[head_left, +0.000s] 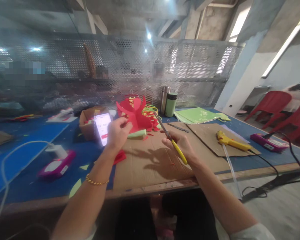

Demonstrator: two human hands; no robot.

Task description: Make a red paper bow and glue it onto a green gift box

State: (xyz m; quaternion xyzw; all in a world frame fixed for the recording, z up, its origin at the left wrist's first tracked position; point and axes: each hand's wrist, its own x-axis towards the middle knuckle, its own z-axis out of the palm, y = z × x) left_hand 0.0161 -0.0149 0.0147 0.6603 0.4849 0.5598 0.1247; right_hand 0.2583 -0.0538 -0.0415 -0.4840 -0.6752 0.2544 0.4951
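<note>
My left hand (118,131) is closed on a red paper piece (138,116) with pointed, curling flaps, raised above the cardboard. In my right hand (178,143) is a pair of scissors (179,151) with yellow handles, the blades pointing up and away toward the red paper but apart from it. Small red paper scraps (150,134) lie below the blades. A pale green rolled paper (136,134) rests under the red piece. Near my left wrist, a folded red paper (120,157) lies at the cardboard's edge.
A lit phone (103,128) leans by a cardboard box (86,121). Two bottles (171,105) stand behind, left of green sheets (197,115). A yellow glue gun (231,141) lies on cardboard (207,140) at right. Purple power strips (57,165) with cords sit on both sides.
</note>
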